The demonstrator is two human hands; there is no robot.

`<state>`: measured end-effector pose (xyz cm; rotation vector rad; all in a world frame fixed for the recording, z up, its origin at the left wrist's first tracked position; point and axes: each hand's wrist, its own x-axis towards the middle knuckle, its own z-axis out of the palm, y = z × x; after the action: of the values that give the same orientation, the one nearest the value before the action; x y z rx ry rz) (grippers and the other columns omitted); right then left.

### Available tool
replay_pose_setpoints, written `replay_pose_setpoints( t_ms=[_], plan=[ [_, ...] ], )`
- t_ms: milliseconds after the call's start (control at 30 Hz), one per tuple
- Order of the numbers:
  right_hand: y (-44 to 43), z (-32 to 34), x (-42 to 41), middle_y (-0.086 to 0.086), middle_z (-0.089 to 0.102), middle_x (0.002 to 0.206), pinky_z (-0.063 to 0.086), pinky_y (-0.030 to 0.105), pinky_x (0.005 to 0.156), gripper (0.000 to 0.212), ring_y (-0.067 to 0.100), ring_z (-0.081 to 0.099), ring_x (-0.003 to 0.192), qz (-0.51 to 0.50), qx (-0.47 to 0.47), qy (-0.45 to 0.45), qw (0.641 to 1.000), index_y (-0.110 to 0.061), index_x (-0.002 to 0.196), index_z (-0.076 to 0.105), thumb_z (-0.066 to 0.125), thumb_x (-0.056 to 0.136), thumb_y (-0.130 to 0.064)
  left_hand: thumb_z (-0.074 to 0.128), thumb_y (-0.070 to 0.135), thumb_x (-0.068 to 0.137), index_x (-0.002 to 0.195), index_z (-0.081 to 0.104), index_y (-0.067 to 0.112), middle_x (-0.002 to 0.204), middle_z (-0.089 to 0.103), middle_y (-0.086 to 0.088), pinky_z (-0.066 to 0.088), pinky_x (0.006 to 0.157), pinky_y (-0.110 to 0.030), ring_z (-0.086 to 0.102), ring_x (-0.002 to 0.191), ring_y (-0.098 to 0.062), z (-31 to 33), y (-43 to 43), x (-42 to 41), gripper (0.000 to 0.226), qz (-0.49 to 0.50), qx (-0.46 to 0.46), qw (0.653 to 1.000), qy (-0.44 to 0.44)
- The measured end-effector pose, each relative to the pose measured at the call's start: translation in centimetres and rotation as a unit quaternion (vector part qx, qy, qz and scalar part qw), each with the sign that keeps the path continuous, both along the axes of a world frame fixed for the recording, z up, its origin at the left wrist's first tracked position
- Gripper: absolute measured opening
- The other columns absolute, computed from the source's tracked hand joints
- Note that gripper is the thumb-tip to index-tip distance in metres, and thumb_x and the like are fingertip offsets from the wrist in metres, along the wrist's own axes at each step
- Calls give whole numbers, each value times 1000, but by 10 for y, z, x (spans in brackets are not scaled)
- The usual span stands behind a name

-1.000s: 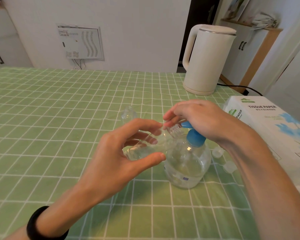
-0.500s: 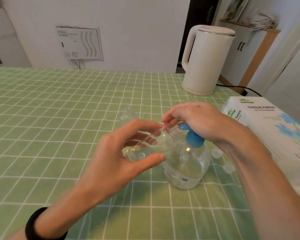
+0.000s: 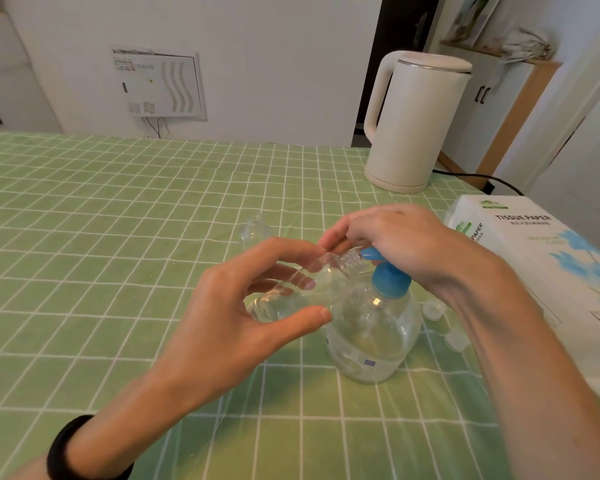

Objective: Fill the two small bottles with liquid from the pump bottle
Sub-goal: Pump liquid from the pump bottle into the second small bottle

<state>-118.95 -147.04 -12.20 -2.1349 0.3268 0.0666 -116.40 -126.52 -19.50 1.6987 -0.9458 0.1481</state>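
Green tablecloth [image 3: 118,202], one pump bottle [image 3: 371,334], two small bottles [image 3: 291,292] [image 3: 253,230], two caps [image 3: 433,310] [image 3: 456,337]

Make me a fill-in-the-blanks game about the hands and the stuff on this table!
1. The left hand holds a small clear ____.
2. The right hand presses the pump bottle's ____ top.
3. The pack on the right says "TISSUE ____".
4. The checked tablecloth is ____ with white lines.

Missing words: bottle; blue; PAPER; green.
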Motion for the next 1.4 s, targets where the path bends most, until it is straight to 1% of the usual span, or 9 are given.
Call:
replay_pose_setpoints(
  t_ms=[267,367,700,833,933,1067,1167,1300,1400],
  plan=[
    [-1,0,-2,-7,81,103,50,23,92,37,7,69,107,-4,-20,-5,1000,-22,93,83,48,102,-16,83,42,79,125,67,39,117,74,20,58,92,-18,76,104,-8,2,-2,-6,49,3,-2,1000,-3],
    [-1,3,-3,-8,83,91,52,21,87,34,4,73,98,-4,-11,-21,1000,-20,94,81,48,104,-18,82,43,79,124,67,38,118,74,20,58,92,-19,76,104,-7,2,-1,-4,48,4,-1,1000,-4],
    [-2,0,1,-14,82,90,46,15,73,37,-2,72,87,5,-6,-12,1000,-25,88,85,51,100,-16,82,44,79,125,67,37,119,73,22,57,93,-17,76,105,-5,0,1,1,49,1,7,1000,1],
    [0,-3,1,-10,76,109,47,23,81,36,4,66,101,-2,-10,8,1000,-26,82,87,56,97,-15,82,44,79,127,67,35,120,73,22,58,94,-20,75,106,-5,1,0,1,51,2,9,1000,0],
    [1,-4,-1,-9,77,108,49,25,88,35,6,67,103,-14,-11,-5,1000,-24,85,86,55,98,-15,82,44,79,126,66,36,120,73,22,58,93,-20,76,105,-5,1,0,-2,50,1,6,1000,-3],
    [0,0,-3,-11,82,90,49,21,82,35,4,73,93,-4,0,-23,1000,-22,90,84,52,102,-19,82,43,79,125,67,35,119,74,19,59,93,-21,76,104,-7,1,1,-4,49,2,1,1000,-3],
    [-1,2,-3,-9,83,92,51,22,87,35,4,73,96,4,-11,-28,1000,-21,92,83,49,103,-18,82,43,79,125,68,35,119,74,18,59,93,-21,76,104,-8,2,2,-4,49,4,0,1000,-1],
    [-1,0,-1,-13,82,90,47,18,78,36,-1,73,89,-4,-3,-24,1000,-24,89,84,51,101,-17,82,43,79,125,67,34,119,74,20,59,93,-21,76,105,-8,2,1,-1,49,0,2,1000,1],
    [0,-3,1,-11,78,103,46,21,77,34,1,68,97,-14,-1,-2,1000,-26,86,86,56,97,-15,82,42,79,126,67,32,120,74,20,59,93,-23,76,105,-7,0,-1,0,50,0,5,1000,2]
  ],
)
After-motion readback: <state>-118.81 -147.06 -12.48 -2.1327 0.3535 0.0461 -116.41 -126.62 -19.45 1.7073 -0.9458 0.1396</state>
